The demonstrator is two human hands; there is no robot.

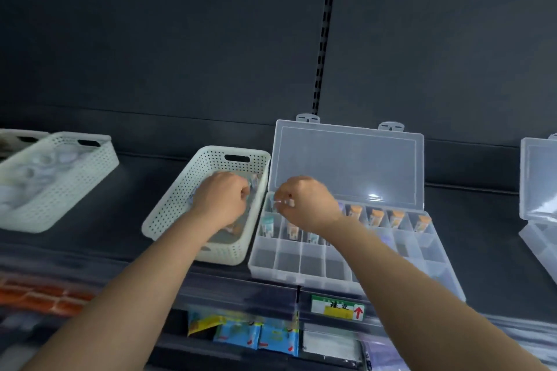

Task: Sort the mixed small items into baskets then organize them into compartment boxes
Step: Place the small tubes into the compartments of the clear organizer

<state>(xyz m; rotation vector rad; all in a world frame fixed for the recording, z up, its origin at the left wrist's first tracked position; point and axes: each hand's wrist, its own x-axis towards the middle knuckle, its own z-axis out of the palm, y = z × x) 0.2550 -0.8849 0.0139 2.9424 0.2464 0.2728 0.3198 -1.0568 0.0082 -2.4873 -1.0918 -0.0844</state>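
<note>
A white perforated basket [180, 199] stands on the dark shelf, holding small vials. My left hand [221, 199] is inside it with fingers curled; blur hides whether they hold anything. To its right lies a clear compartment box [340, 268] with its lid [346, 159] propped open. Orange-capped vials [376, 215] stand in its far row, and a teal-capped vial [266, 223] sits at the left end. My right hand [304, 202] hovers over the box's far left corner, fingertips pinching a small pale item [281, 201] that I cannot make out clearly.
Another white basket [60, 190] with clear round items stands at the left. A second open clear box [539, 190] sits at the right edge. Below the shelf's front edge hang a price label [337, 307] and packaged goods [256, 334].
</note>
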